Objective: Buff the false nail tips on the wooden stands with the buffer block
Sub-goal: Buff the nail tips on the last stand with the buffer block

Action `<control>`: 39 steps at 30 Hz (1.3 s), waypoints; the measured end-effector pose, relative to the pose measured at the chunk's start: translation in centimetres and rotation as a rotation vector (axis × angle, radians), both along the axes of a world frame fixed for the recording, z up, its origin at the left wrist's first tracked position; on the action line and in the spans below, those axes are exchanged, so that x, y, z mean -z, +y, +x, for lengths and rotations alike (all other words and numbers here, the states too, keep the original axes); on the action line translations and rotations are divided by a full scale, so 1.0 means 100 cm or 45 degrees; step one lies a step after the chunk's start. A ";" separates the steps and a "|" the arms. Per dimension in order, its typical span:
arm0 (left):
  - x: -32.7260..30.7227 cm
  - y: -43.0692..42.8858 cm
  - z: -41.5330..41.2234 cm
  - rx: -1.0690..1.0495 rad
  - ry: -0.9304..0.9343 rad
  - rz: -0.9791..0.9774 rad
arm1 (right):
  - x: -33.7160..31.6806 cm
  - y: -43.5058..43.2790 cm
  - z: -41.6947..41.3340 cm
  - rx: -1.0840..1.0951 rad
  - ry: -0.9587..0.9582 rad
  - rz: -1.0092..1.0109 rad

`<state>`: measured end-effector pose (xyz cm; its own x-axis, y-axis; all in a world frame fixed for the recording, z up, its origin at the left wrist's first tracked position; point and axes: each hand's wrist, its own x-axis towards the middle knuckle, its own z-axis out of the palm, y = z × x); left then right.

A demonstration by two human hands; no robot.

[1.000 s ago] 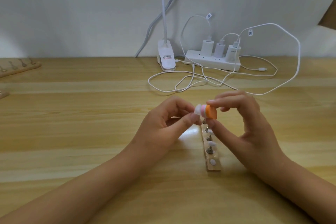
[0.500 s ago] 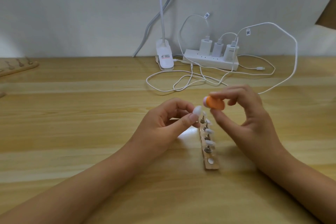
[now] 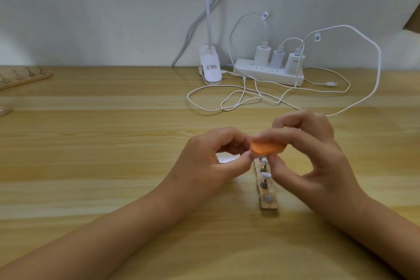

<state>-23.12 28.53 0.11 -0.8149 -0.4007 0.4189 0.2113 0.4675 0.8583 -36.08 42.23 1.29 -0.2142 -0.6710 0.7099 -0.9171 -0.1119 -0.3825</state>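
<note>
A light wooden tabletop (image 3: 113, 166) with long plank grain fills the view, against a pale wall. At its back lie a white power strip (image 3: 268, 74) with three white chargers plugged in, a white clip-on lamp base (image 3: 210, 68) just left of it, and loops of white cable (image 3: 238, 98) trailing forward. At the far left edge a second wooden stand with metal pegs (image 3: 25, 76) rests well apart from the work.

Near the middle, a narrow wooden stand (image 3: 267, 191) lies with its long axis running away from the person, its near end pointing toward them. Small white false nail tips (image 3: 266, 175) sit on metal pegs along it; the far end is hidden under the hands.

The right hand (image 3: 318, 166) pinches a flat orange buffer block (image 3: 335, 148) between thumb and forefinger, other fingers loosely curled. The block's long axis runs left to right, held level above the far end of the stand. The left hand (image 3: 209, 163) is curled, thumb and forefinger tips pressed together just under the block's left end; whatever they pinch is hidden by the block and blur.
</note>
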 end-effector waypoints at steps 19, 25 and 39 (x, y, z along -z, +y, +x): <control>-0.003 0.015 0.008 0.131 0.048 -0.351 | 0.006 -0.001 -0.050 0.180 -0.616 0.084; 0.007 0.012 0.006 0.104 -0.105 -0.665 | 0.009 -0.004 -0.049 0.129 -0.627 0.163; 0.009 0.004 0.005 0.084 -0.260 -0.626 | 0.012 -0.002 -0.058 0.323 -0.353 0.371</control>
